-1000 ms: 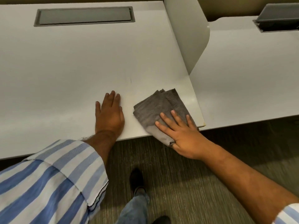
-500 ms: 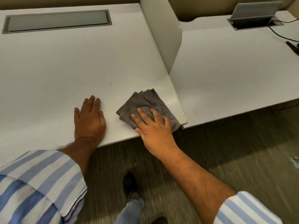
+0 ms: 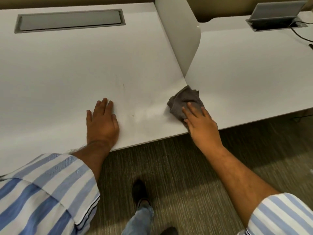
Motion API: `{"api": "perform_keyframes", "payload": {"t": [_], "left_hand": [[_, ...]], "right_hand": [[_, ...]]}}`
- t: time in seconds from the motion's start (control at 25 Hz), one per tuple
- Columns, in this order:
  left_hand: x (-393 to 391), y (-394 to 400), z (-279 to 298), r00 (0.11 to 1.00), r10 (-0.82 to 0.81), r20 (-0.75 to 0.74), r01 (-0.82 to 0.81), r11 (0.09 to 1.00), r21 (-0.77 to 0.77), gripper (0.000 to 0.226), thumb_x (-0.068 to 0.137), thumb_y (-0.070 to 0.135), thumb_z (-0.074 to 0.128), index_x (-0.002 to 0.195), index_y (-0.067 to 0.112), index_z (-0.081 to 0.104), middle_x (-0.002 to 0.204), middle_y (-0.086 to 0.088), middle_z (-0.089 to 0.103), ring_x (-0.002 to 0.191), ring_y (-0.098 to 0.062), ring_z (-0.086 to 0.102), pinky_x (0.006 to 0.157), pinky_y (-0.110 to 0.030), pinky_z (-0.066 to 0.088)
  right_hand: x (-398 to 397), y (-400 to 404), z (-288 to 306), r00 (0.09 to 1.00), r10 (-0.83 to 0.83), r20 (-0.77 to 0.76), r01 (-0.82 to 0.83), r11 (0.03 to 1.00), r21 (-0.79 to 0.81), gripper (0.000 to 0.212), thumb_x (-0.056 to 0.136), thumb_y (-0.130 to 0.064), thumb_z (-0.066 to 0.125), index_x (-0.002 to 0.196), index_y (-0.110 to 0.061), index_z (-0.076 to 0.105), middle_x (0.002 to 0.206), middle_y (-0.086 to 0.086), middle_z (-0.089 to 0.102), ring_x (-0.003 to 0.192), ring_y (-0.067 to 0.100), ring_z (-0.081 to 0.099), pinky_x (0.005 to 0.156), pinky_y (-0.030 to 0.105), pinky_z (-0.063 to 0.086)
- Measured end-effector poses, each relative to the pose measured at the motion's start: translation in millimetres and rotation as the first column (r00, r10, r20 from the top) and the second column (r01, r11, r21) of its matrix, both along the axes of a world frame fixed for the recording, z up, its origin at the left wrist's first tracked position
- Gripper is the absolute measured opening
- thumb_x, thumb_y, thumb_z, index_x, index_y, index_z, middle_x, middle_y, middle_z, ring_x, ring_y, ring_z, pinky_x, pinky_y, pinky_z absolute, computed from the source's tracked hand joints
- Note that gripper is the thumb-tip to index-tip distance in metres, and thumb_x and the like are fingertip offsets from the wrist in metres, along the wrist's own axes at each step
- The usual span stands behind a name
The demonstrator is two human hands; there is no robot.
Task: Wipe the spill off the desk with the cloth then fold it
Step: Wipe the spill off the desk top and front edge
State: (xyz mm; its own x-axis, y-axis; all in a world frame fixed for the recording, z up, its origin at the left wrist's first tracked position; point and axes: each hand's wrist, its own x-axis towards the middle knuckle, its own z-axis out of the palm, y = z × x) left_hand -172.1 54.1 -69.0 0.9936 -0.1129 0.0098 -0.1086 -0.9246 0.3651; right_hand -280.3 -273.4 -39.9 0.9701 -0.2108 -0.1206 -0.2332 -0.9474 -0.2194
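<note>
My right hand (image 3: pixel 201 122) presses flat, fingers spread, on the crumpled grey cloth (image 3: pixel 185 100) at the near right corner of the counter (image 3: pixel 67 73), just below the divider panel (image 3: pixel 179 31). My left hand (image 3: pixel 101 123) lies open, palm down, on the counter, gripping nothing.

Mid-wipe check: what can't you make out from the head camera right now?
- Cloth: near part hidden under right hand.
- Spill: only a faint smear between the hands; wet or dry unclear.
- Desk under left hand: covered.
- Cable: cut off by right edge.
</note>
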Motion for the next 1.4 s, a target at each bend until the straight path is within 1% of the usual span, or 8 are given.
{"api": "perform_keyframes", "payload": {"t": [0.24,0.36,0.48,0.68,0.84,1.0,1.2,1.4], "left_hand": [[-0.9,0.5,0.4,1.000,-0.010,-0.008,0.010,1.000,-0.002,0.056,0.112,0.021,0.039,0.166,0.014,0.033,0.177,-0.008,0.026,0.166,-0.025,0.017,0.135,-0.052,0.003],[-0.9,2.0,1.0,1.000,-0.015,-0.008,0.014,1.000,-0.008,0.055,0.111,0.021,0.039,0.166,0.013,0.034,0.176,-0.009,0.027,0.165,-0.027,0.018,0.134,-0.054,0.005],[-1.7,0.7,1.3,1.000,-0.020,-0.012,0.020,1.000,-0.003,0.055,0.111,0.021,0.040,0.165,0.012,0.035,0.176,-0.011,0.028,0.165,-0.029,0.019,0.134,-0.056,0.006],[-1.6,-0.7,0.1,1.000,-0.024,-0.004,0.024,1.000,0.013,0.055,0.111,0.022,0.040,0.165,0.013,0.034,0.176,-0.011,0.028,0.165,-0.030,0.019,0.134,-0.055,0.007],[-1.5,-0.5,-0.2,1.000,-0.022,-0.004,0.022,1.000,0.010,0.055,0.112,0.023,0.039,0.166,0.013,0.034,0.176,-0.010,0.027,0.165,-0.028,0.018,0.135,-0.053,0.005],[-2.0,-1.3,0.2,1.000,-0.012,-0.026,0.012,1.000,0.008,0.056,0.112,0.023,0.038,0.166,0.013,0.033,0.177,-0.009,0.026,0.166,-0.026,0.016,0.135,-0.051,0.004],[-13.6,-4.2,10.8,0.987,-0.157,-0.025,0.157,0.988,0.013,0.052,0.111,0.024,0.039,0.163,0.015,0.041,0.174,-0.010,0.033,0.164,-0.029,0.022,0.133,-0.060,0.012],[9.6,-100.8,20.9,0.863,-0.504,-0.032,0.494,0.855,-0.158,0.059,0.109,0.032,0.054,0.165,0.027,0.034,0.176,0.004,0.026,0.165,-0.019,0.017,0.133,-0.054,0.019]], "right_hand": [[-3.8,13.1,-5.4,0.966,-0.258,0.024,0.250,0.953,0.169,0.057,0.113,-0.029,0.045,0.167,-0.036,0.027,0.179,0.014,0.012,0.150,0.043,0.041,0.121,0.051,0.039],[-31.8,20.3,-1.8,0.967,-0.253,0.036,0.249,0.964,0.099,0.063,0.109,-0.018,0.053,0.165,-0.033,0.028,0.161,0.020,0.039,0.133,0.039,0.055,0.110,0.047,0.052],[-50.3,20.2,5.2,0.952,-0.304,-0.021,0.296,0.905,0.305,0.064,0.105,-0.010,0.049,0.163,-0.034,0.035,0.151,0.018,0.046,0.124,0.042,0.058,0.098,0.050,0.054],[-60.3,4.6,27.5,0.960,-0.277,0.031,0.270,0.953,0.141,0.034,0.111,-0.020,0.047,0.144,-0.019,0.052,0.117,0.009,0.064,0.096,0.020,0.063,0.077,0.031,0.045],[-28.3,-7.1,48.5,0.924,-0.273,0.269,0.264,0.962,0.069,0.050,0.112,-0.022,0.050,0.160,-0.028,0.038,0.143,0.013,0.059,0.119,0.031,0.063,0.093,0.044,0.059],[32.8,0.2,36.5,0.995,-0.098,-0.024,0.098,0.995,0.028,0.058,0.112,-0.031,0.050,0.165,-0.038,0.030,0.176,0.009,0.025,0.148,0.042,0.042,0.111,0.057,0.048],[20.4,-7.9,11.4,0.998,-0.024,-0.061,0.033,0.988,0.151,0.055,0.114,-0.028,0.049,0.165,-0.037,0.033,0.179,0.000,0.019,0.155,0.039,0.033,0.121,0.053,0.041],[4.7,-40.0,9.3,0.909,-0.371,0.189,0.157,0.726,0.669,0.030,0.111,-0.019,0.052,0.134,-0.029,0.069,0.128,0.000,0.075,0.120,0.019,0.068,0.096,0.031,0.054]]}}
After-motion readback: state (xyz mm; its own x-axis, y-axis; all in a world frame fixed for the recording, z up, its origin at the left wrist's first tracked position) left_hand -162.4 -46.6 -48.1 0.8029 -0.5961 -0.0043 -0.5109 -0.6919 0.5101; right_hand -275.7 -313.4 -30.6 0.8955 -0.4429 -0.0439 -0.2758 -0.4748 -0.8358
